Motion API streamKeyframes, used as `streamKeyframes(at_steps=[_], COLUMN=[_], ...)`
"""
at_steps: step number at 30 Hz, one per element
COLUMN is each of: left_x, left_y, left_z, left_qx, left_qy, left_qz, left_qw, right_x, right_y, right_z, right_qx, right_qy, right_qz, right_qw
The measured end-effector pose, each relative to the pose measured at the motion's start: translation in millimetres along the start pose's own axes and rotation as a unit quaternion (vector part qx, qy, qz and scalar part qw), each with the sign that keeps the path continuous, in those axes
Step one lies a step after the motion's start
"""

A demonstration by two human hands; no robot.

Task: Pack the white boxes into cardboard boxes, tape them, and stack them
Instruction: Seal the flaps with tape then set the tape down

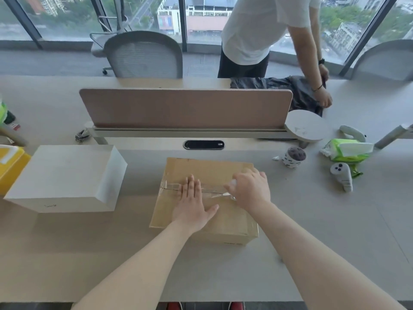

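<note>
Cardboard box [223, 171], flaps closed, seam part-taped.
Left hand [194, 204] flat on seam; right hand [250, 191], 3 o'clock, grips clear tape [219, 194] (roll mostly hidden).

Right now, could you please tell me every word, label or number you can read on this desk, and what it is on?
No text is readable.
Small dark mark on the near side of the white box: too small to read.
Dark print at the near bottom edge of the cardboard box: blurred.
Red label at the far left: blurred.
</note>
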State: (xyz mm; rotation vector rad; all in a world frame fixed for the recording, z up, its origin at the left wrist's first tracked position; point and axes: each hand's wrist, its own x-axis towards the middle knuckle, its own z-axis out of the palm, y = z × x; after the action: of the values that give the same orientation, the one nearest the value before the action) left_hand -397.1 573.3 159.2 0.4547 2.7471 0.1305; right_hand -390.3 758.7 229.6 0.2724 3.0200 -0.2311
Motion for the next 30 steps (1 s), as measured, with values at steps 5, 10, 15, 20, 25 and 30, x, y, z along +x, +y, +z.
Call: streamKeyframes(at_steps=[5, 10, 15, 20, 25, 30], left_x=[-2.6, 1.5, 3.1, 5.1, 5.8, 8.2], left_y=[27.3, 38.4, 39.5, 50.0, 80.6, 83.3], left_z=[-5.0, 6.8, 11.1, -1.0, 0.4, 12.0], left_qx=[-0.049, -0.052, -0.008, -0.018, -0.063, -0.008], left_qy=[-0.004, 0.009, 0.004, -0.021, 0.008, 0.012], left_qz=[0.006, -0.008, -0.015, -0.037, -0.003, -0.008], left_qw=[0.999, 0.999, 1.000, 0.999, 0.998, 1.000], right_x=[-0.8, -4.3, -4.6, 0.1, -4.6, -7.1], right_y=[33.5, 36.3, 37.4, 58.1, 80.6, 77.7], right_z=[-8.9, -1.5, 0.3, -9.8, -8.6, -2.2], right_qx=[0.222, 0.229, -0.023, 0.159, 0.285, 0.095], right_qy=[-0.055, -0.034, 0.040, -0.027, -0.051, 0.043], right_qz=[0.022, -0.002, -0.018, 0.013, 0.019, -0.014], right_qw=[0.973, 0.973, 0.999, 0.987, 0.957, 0.994])
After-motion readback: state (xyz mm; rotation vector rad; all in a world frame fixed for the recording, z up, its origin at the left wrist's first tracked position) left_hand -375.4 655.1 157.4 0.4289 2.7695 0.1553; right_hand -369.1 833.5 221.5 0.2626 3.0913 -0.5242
